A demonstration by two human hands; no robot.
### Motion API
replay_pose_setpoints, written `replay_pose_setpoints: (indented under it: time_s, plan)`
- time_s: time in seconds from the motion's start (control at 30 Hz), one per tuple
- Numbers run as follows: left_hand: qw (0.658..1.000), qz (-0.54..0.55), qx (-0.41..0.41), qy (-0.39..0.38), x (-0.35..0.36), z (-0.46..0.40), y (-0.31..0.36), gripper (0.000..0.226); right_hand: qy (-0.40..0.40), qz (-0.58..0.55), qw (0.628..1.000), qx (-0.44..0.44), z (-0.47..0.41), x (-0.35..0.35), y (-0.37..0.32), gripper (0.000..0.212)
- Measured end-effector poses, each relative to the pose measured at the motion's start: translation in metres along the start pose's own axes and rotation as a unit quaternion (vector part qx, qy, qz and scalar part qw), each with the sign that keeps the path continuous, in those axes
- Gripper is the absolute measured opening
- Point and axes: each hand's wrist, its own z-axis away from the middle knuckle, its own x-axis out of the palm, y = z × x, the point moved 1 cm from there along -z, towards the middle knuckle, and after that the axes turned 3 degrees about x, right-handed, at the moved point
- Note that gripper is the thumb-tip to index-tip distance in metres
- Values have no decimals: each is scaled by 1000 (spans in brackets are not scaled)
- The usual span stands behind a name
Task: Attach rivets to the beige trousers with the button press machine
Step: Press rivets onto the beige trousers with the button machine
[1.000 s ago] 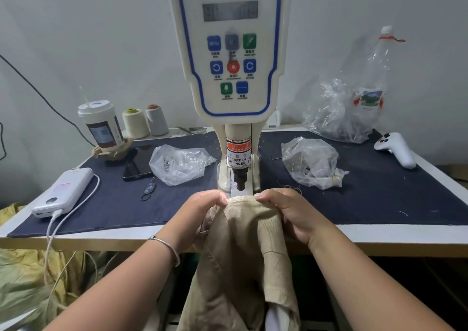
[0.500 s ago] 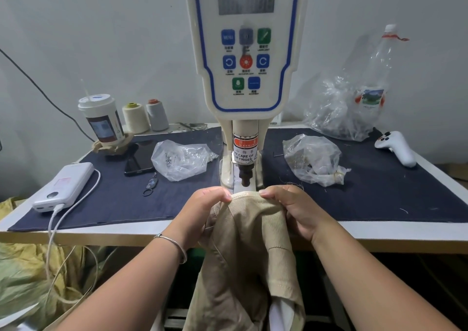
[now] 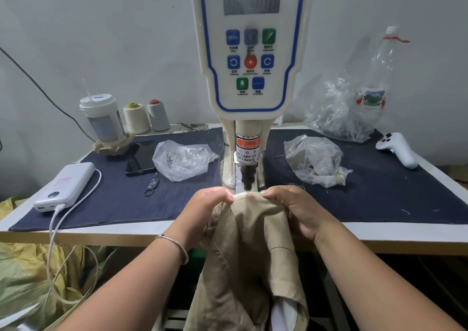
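The beige trousers (image 3: 253, 249) hang over the table's front edge, their top edge lying just in front of the punch of the button press machine (image 3: 249, 65). A red laser dot shows on that top edge. My left hand (image 3: 202, 211) pinches the fabric on the left of the dot. My right hand (image 3: 291, 209) pinches it on the right. The die under the fabric is hidden.
Two clear plastic bags of small parts lie either side of the machine, the left bag (image 3: 181, 160) and the right bag (image 3: 315, 161). A phone (image 3: 140, 160), power bank (image 3: 65, 186), cup (image 3: 102, 122), thread cones (image 3: 147, 116), bottle (image 3: 379, 77) and white controller (image 3: 398, 148) sit on the dark cloth.
The view has shifted slightly. Both hands keep their pinch on the trousers' top edge, and the red laser dot is now visible on the fabric.
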Motion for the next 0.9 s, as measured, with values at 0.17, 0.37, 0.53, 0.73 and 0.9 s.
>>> replay_pose_setpoints:
  time_s: [0.17,0.37,0.53,0.73,0.9]
  plan:
    - [1000,-13,3,6,2,3,2,9,11,4,1000,-4,4,0,-1,13]
    - [1000,-8,3,8,2,4,3,9,19,12,1000,-11,7,2,-1,13]
    - [1000,-13,7,17,6,10,10,8,15,-15,1000,-14,15,6,-3,10]
    - [975,-188,43,-108,3,42,57,12,-64,22,995,-79,57,5,-10,17]
    - [936,-231,29,-266,20,85,94,6,-179,90,971,-130,113,2,-11,10]
